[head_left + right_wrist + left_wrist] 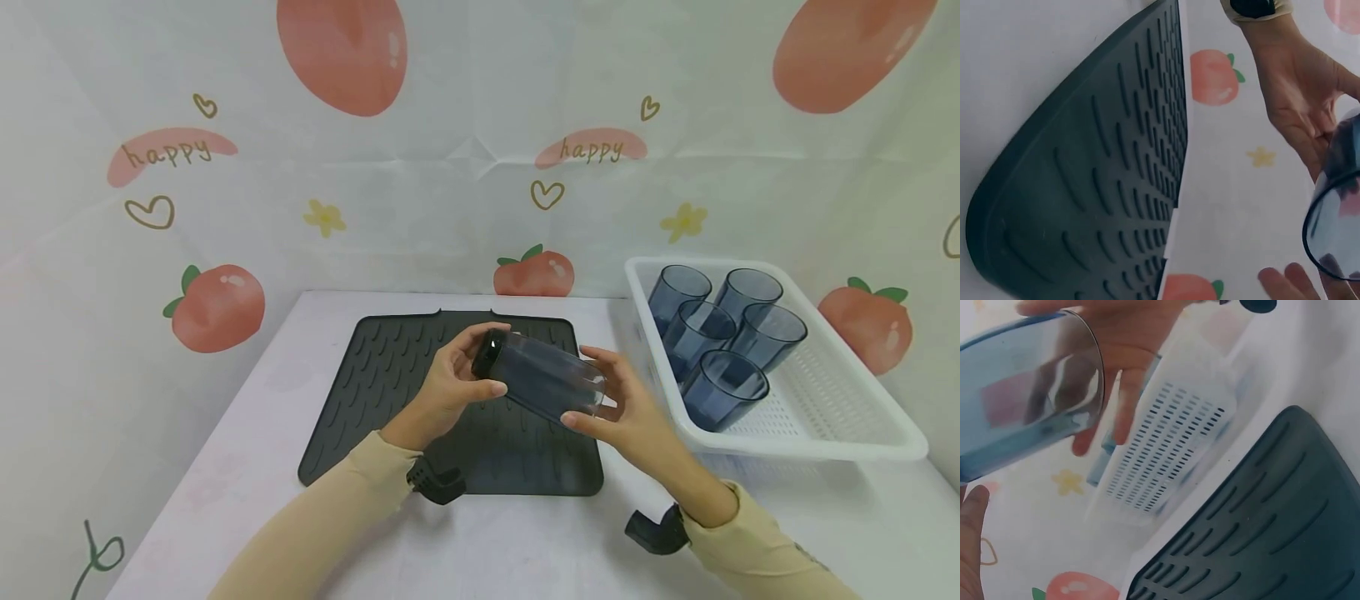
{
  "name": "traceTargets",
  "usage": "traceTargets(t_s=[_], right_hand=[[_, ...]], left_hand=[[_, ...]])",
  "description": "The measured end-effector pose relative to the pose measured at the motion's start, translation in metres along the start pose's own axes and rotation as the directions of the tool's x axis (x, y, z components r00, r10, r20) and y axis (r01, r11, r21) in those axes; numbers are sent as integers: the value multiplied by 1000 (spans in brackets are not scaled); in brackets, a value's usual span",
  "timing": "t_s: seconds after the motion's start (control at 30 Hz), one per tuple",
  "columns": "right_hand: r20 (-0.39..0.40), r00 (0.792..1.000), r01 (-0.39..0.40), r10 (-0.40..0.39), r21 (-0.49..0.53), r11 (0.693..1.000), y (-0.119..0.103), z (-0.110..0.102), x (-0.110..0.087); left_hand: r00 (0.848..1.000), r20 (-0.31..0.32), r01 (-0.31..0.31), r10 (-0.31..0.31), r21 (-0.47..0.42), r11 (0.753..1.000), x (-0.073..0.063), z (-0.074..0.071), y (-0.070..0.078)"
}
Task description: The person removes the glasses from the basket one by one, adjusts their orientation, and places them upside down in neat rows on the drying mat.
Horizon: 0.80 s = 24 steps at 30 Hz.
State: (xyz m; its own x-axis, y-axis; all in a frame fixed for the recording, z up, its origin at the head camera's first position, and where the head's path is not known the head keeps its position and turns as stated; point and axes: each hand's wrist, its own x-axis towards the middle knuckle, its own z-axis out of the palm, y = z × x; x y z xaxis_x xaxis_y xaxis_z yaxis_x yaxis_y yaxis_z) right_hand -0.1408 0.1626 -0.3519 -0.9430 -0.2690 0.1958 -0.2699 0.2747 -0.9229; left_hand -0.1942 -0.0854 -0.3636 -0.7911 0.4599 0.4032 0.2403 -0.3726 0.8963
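Observation:
A blue-tinted drinking glass (546, 375) is held tilted above the dark ribbed mat (525, 467), its dark base to the left and its open rim to the right. My left hand (442, 393) grips the base end, thumb in front. At the rim end, my right hand (630, 417) has its thumb along the lower side and its fingers around the far side. In the left wrist view the glass (1016, 394) crosses in front of the right hand's spread fingers. The right wrist view shows its round rim (1305, 234) close up, near the fingertips.
On the right stands a white perforated basket (847, 417) with several matching blue glasses (723, 387) upright in its left part. The mat lies on a white table (517, 550), and behind hangs a white cloth (435, 183) printed with fruit and hearts.

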Motion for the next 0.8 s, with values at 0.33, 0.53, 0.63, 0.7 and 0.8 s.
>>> traceTargets(t_s=[0.33,0.53,0.63,0.7,0.8], right_hand=[[133,989,-20,58,-266,964,14,-7,-3],[166,982,-9,86,-419,908,24,-6,-4],[190,977,2,92,-445,896,27,-5,-4],[210,972,-1,106,-448,894,29,-5,-4],[246,963,6,114,-439,898,29,-5,-4]], left_hand=[[1000,-18,-22,21,-9,1000,2,-8,1],[999,-37,-20,18,-52,998,2,-10,3],[999,-50,-1,-2,-60,998,2,-12,3],[998,-57,8,-11,-53,999,1,-13,3],[998,-64,25,-28,-42,999,1,-14,3]])
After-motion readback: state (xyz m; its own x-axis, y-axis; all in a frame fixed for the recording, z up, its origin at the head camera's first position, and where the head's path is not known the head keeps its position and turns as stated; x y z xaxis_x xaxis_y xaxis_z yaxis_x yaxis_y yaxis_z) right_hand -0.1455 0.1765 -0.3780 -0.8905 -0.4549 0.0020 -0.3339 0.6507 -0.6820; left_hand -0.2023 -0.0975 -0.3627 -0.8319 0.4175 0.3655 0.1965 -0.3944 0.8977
